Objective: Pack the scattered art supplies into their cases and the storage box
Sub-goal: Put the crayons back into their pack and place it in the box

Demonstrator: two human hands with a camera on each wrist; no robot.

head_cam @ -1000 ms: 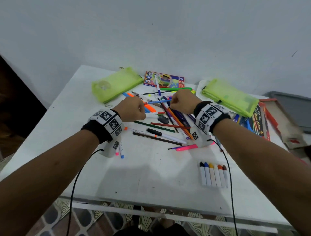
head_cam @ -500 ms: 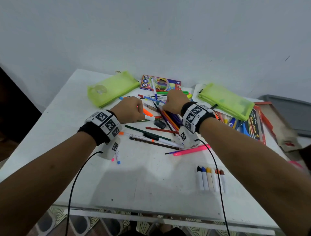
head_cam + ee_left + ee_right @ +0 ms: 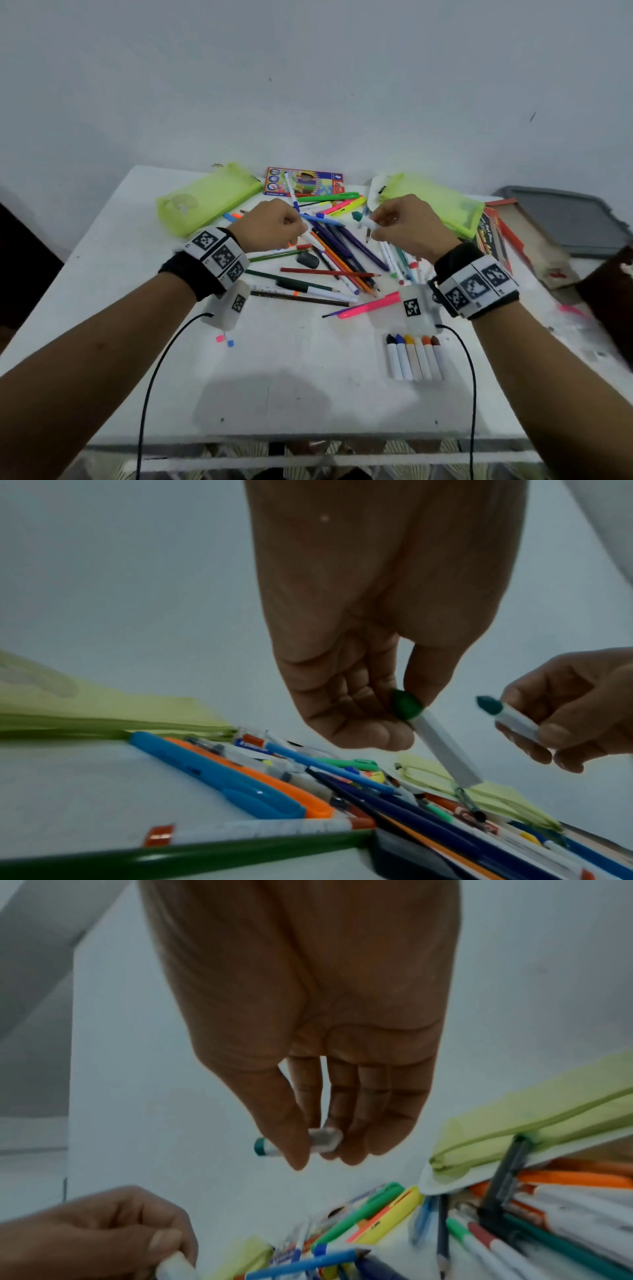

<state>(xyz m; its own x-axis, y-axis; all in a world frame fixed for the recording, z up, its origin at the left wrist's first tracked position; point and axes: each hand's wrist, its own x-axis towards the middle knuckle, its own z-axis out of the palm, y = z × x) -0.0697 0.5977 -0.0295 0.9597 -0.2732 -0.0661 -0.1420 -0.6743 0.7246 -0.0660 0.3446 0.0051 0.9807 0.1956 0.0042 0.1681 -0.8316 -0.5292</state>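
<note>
Sorting step, judging by the pile. Left hand (image 3: pixel 363 685) lifted above the heap, fingers and thumb pinching a white crayon with a green tip (image 3: pixel 441 744), its lower end hanging over the scattered pens (image 3: pixel 339 250). Right hand (image 3: pixel 407 226) raised just beside it, pinching a second white crayon with a teal tip (image 3: pixel 363 221). Further right and nearer, six matching crayons (image 3: pixel 414 356) lined up on the table (image 3: pixel 137 308), well apart from both hands. Next, probably: carrying both over and laying them alongside that row without knocking it askew.
</note>
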